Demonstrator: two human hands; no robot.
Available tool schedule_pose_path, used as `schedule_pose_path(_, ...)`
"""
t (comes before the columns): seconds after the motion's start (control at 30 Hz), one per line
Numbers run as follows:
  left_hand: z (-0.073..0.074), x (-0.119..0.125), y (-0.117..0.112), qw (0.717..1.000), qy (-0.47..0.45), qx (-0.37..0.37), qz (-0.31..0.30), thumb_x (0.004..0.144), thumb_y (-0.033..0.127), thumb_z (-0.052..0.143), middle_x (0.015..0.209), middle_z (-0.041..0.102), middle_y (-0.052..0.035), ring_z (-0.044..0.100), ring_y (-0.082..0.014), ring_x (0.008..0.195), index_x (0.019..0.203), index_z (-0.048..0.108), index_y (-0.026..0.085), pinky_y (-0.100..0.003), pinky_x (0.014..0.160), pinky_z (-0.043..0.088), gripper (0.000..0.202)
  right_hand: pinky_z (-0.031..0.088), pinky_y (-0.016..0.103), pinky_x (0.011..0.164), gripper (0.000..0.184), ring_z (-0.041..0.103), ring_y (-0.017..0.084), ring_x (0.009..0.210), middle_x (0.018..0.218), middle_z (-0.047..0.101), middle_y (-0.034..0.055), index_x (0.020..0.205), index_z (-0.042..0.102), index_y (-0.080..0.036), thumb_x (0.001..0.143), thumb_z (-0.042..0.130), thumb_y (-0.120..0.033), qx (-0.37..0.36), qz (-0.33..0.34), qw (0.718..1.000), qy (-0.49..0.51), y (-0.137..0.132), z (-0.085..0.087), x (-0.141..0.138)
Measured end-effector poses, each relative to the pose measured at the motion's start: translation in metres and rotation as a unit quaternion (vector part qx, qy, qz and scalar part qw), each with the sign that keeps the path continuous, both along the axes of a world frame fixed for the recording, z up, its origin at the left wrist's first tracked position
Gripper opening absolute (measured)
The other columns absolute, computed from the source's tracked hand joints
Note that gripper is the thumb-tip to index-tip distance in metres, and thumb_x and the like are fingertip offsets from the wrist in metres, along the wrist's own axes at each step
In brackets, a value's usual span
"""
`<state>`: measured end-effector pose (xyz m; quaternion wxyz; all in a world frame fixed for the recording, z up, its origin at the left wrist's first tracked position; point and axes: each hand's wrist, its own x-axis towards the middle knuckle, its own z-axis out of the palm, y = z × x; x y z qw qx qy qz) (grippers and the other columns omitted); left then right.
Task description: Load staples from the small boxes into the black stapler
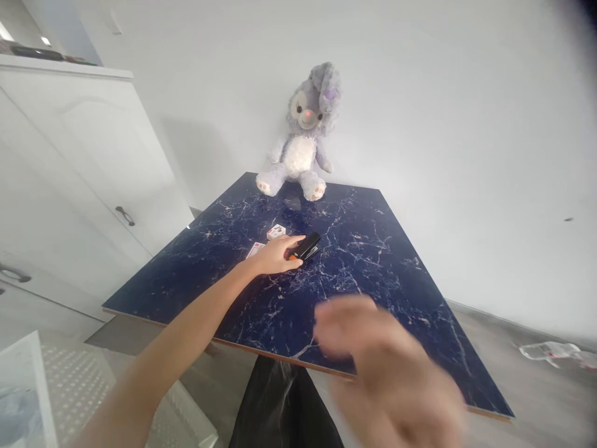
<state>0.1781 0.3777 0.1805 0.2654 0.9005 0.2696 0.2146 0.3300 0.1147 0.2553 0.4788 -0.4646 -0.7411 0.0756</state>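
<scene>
A black stapler (308, 245) with an orange part lies near the middle of the dark blue marbled table (368, 249). My left hand (277, 255) is closed around its near left end, with thumb and fingers on either side. Just behind that hand sits a small white box (276, 231) with printing on it. A flat white and red card or packet (255, 250) lies partly hidden by the same hand. My right hand (368, 342) is raised over the table's front edge, close to the camera. Motion blurs it, and its fingers cannot be made out clearly.
A grey plush rabbit (301, 149) sits at the table's far edge against the wall. White cabinets (79, 168) stand on the left. A white perforated basket (74, 379) is at lower left. Clear plastic packaging (555, 353) lies on the floor at right.
</scene>
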Motion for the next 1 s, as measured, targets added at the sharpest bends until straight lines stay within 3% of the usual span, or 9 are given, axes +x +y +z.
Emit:
schedule_pose_path(0.03, 0.001, 0.001, 0.0, 1.0, -0.012, -0.02, -0.012, 0.086, 0.042, 0.064, 0.14, 0.06, -0.0111, 0.063, -0.0289, 0.12, 0.15, 0.044, 0.023, -0.039, 0.101, 0.049, 0.07, 0.06, 0.054, 0.087, 0.037, 0.066, 0.028, 0.107, 0.115, 0.069, -0.0015, 0.121, 0.061, -0.05, 0.091, 0.06, -0.028, -0.013, 0.002, 0.999, 0.034, 0.023, -0.004, 0.013)
schedule_pose_path(0.1, 0.003, 0.003, -0.001, 0.998, -0.015, -0.05, -0.036, 0.087, 0.04, 0.062, 0.136, 0.064, -0.0088, 0.064, -0.029, 0.119, 0.147, 0.049, 0.024, -0.04, 0.099, 0.05, 0.063, 0.058, 0.05, 0.091, 0.033, 0.067, 0.026, 0.104, 0.118, 0.068, 0.0064, 0.125, 0.062, -0.033, 0.094, 0.053, -0.025, -0.033, -0.076, 0.992, 0.093, 0.074, -0.018, 0.046)
schedule_pose_path(0.17, 0.007, 0.004, -0.001, 0.996, 0.001, -0.07, -0.057, 0.09, 0.041, 0.059, 0.13, 0.069, -0.0073, 0.065, -0.0288, 0.116, 0.147, 0.05, 0.026, -0.04, 0.098, 0.05, 0.06, 0.056, 0.048, 0.094, 0.036, 0.066, 0.026, 0.107, 0.121, 0.068, 0.0099, 0.126, 0.062, -0.025, 0.09, 0.057, -0.025, -0.081, -0.139, 0.985, 0.061, 0.121, -0.038, 0.079)
schedule_pose_path(0.3, 0.014, 0.0, 0.003, 0.993, 0.036, -0.094, -0.067, 0.092, 0.045, 0.058, 0.132, 0.068, -0.0057, 0.065, -0.0271, 0.118, 0.151, 0.045, 0.03, -0.035, 0.096, 0.05, 0.062, 0.056, 0.039, 0.091, 0.058, 0.066, 0.024, 0.11, 0.131, 0.066, 0.0093, 0.14, 0.052, -0.024, 0.084, 0.068, -0.026, -0.193, -0.037, 0.98, -0.022, 0.172, -0.077, 0.111)
schedule_pose_path(0.47, 0.028, -0.011, 0.012, 0.984, 0.079, -0.137, -0.081, 0.092, 0.046, 0.058, 0.14, 0.063, -0.0028, 0.063, -0.0241, 0.12, 0.143, 0.056, 0.034, -0.032, 0.098, 0.048, 0.052, 0.053, 0.035, 0.082, 0.015, 0.069, 0.021, 0.088, 0.097, 0.074, 0.0027, 0.102, 0.067, -0.024, 0.091, 0.063, -0.032, -0.184, -0.023, 0.981, -0.058, 0.173, -0.095, 0.109)
schedule_pose_path(0.57, 0.035, -0.014, 0.016, 0.978, 0.082, -0.176, -0.072, 0.089, 0.045, 0.063, 0.129, 0.07, -0.0031, 0.066, -0.025, 0.113, 0.131, 0.068, 0.031, -0.033, 0.097, 0.048, 0.044, 0.052, 0.033, 0.081, 0.013, 0.069, 0.02, 0.087, 0.098, 0.075, 0.0016, 0.101, 0.067, -0.025, 0.091, 0.063, -0.032, -0.187, -0.008, 0.982, -0.039, 0.171, -0.094, 0.112)
schedule_pose_path(0.83, 0.039, 0.0, 0.036, 0.952, 0.137, -0.265, -0.069, 0.074, 0.046, 0.078, 0.112, 0.077, -0.0057, 0.072, -0.0251, 0.1, 0.117, 0.076, 0.025, -0.033, 0.088, 0.054, 0.047, 0.052, 0.031, 0.079, 0.016, 0.069, 0.019, 0.084, 0.094, 0.075, 0.0001, 0.104, 0.069, -0.026, 0.088, 0.067, -0.031, -0.173, -0.006, 0.984, -0.035, 0.176, -0.096, 0.116)
schedule_pose_path(0.93, 0.039, -0.001, 0.034, 0.966, 0.12, -0.224, -0.041, 0.075, 0.048, 0.078, 0.111, 0.077, -0.0072, 0.073, -0.0245, 0.097, 0.113, 0.077, 0.025, -0.033, 0.085, 0.055, 0.044, 0.053, 0.032, 0.079, 0.015, 0.07, 0.02, 0.084, 0.093, 0.076, -0.0001, 0.102, 0.071, -0.026, 0.088, 0.067, -0.03, -0.185, 0.003, 0.981, -0.053, 0.175, -0.091, 0.126)
schedule_pose_path(1.0, 0.04, -0.007, 0.023, 0.984, 0.097, -0.152, -0.007, 0.079, 0.049, 0.074, 0.116, 0.075, -0.0071, 0.071, -0.0252, 0.102, 0.113, 0.077, 0.026, -0.034, 0.089, 0.054, 0.041, 0.054, 0.032, 0.078, 0.018, 0.071, 0.02, 0.084, 0.094, 0.076, 0.0001, 0.105, 0.072, -0.028, 0.088, 0.067, -0.03, -0.197, 0.0, 0.978, -0.07, 0.172, -0.085, 0.138)
